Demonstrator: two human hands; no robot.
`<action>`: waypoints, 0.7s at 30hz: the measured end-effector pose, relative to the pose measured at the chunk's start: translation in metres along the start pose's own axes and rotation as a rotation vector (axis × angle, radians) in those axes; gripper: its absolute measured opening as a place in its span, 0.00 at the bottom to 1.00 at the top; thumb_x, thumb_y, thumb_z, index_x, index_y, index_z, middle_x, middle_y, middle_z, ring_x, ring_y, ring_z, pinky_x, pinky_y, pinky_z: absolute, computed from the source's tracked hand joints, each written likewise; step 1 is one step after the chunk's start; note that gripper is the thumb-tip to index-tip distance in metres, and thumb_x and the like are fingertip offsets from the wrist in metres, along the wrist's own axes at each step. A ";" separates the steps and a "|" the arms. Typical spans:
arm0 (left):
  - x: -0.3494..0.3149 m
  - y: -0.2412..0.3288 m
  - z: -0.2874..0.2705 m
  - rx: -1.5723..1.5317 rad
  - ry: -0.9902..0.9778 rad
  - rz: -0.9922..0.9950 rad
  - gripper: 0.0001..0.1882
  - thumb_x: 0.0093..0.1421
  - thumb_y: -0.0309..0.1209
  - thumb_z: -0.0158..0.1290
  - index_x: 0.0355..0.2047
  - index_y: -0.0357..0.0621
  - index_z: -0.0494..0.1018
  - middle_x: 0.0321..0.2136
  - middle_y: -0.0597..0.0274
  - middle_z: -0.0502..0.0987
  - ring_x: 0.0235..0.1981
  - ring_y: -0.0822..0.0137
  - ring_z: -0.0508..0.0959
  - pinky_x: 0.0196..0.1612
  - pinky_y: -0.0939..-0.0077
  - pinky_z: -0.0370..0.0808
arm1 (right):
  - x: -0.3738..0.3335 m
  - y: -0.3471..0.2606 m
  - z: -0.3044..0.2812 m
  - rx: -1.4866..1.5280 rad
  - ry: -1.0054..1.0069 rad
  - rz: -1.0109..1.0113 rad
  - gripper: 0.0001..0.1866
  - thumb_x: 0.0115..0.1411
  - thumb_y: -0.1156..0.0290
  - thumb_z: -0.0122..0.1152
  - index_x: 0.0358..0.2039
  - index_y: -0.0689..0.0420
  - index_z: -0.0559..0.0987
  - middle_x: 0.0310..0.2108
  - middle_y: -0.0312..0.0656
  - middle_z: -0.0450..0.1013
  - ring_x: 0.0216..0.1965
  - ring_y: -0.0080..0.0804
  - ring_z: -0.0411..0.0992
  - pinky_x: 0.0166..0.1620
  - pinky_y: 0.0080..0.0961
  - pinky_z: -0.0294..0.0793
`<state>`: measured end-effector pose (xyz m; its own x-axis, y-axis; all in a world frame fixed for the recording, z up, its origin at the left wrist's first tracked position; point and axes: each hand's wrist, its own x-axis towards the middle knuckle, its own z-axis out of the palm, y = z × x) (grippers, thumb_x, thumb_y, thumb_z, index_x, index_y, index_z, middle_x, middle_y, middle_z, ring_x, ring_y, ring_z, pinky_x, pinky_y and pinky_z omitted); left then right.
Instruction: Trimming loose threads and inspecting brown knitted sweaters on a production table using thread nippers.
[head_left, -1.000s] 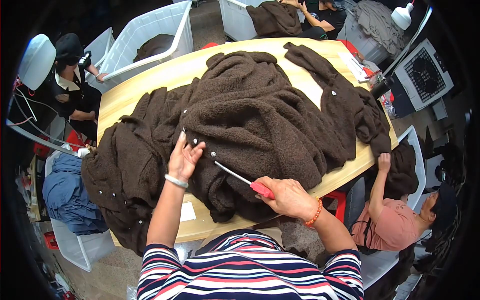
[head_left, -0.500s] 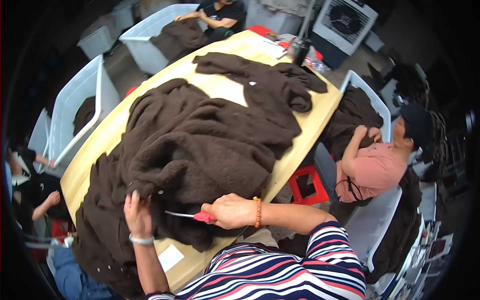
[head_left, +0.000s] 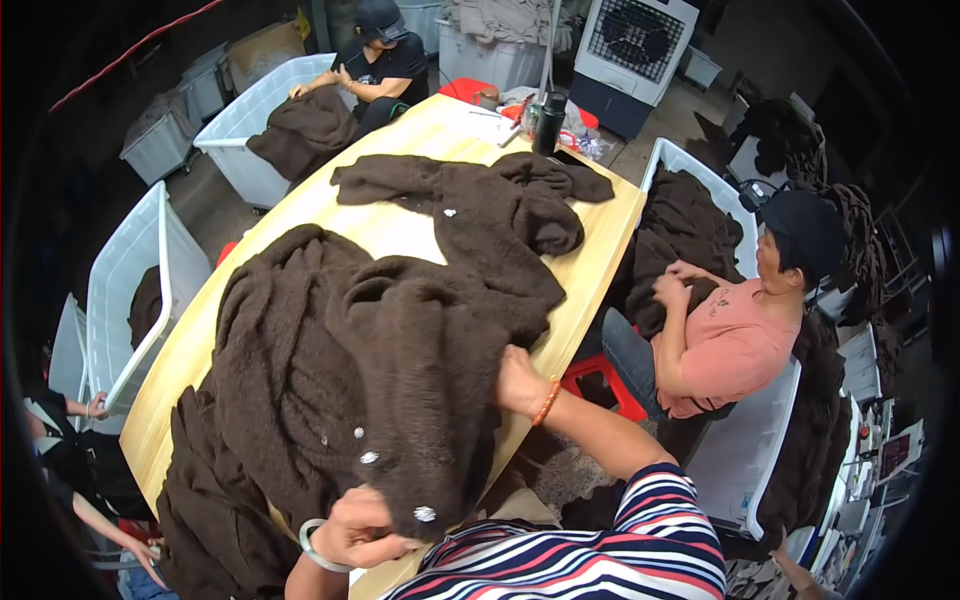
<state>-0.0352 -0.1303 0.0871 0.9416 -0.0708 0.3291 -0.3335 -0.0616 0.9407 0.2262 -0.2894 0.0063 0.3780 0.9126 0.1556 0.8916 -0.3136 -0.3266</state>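
Note:
A fuzzy dark brown knit garment [head_left: 410, 370] with shiny whitish buttons [head_left: 425, 514] hangs over the near side of the table. At its lower edge, close to two of the buttons, my left hand [head_left: 360, 527] is closed on the fabric. My right hand [head_left: 520, 382] reaches in at the garment's right side. Its fingers are hidden behind the cloth, so whether they hold anything does not show. Another brown garment [head_left: 480, 205] with a sleeve stretched leftward lies farther up the table, a whitish button on it.
More brown fabric hangs off the left edge of the wooden table [head_left: 180, 330]. A black bottle [head_left: 549, 124] stands at the far end. White bins [head_left: 130, 270] line both sides. One co-worker [head_left: 740, 330] sits at the right, another [head_left: 385, 75] at the far left; a third person's arms show lower left.
My left hand has moved nearer and rightward, bringing the garment's buttoned edge toward me. My right hand has moved farther up and right; its red-handled metal tool no longer shows. The view has shifted.

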 end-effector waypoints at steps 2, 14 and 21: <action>0.028 -0.015 0.005 0.055 -0.112 0.031 0.06 0.49 0.24 0.61 0.29 0.36 0.80 0.29 0.53 0.80 0.33 0.55 0.79 0.40 0.65 0.71 | 0.001 0.040 -0.007 0.096 0.203 0.022 0.19 0.57 0.64 0.55 0.47 0.58 0.79 0.49 0.46 0.75 0.49 0.43 0.74 0.51 0.35 0.74; 0.229 -0.123 -0.041 0.062 0.045 -0.256 0.11 0.62 0.32 0.56 0.38 0.35 0.78 0.37 0.55 0.79 0.38 0.63 0.78 0.44 0.71 0.75 | -0.041 0.176 -0.058 0.022 0.465 0.188 0.29 0.56 0.63 0.63 0.56 0.64 0.71 0.57 0.55 0.67 0.60 0.52 0.64 0.62 0.45 0.61; 0.403 -0.329 -0.085 0.743 0.450 -0.078 0.20 0.54 0.32 0.63 0.47 0.41 0.76 0.44 0.55 0.79 0.47 0.56 0.77 0.49 0.64 0.73 | -0.110 0.216 -0.062 0.037 0.314 0.282 0.35 0.59 0.59 0.62 0.65 0.55 0.64 0.65 0.45 0.60 0.66 0.44 0.56 0.68 0.41 0.52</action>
<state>0.4580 -0.0543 -0.0829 0.8395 0.3509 0.4148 -0.0636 -0.6948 0.7164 0.3926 -0.4740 -0.0233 0.6687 0.6662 0.3302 0.7350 -0.5250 -0.4292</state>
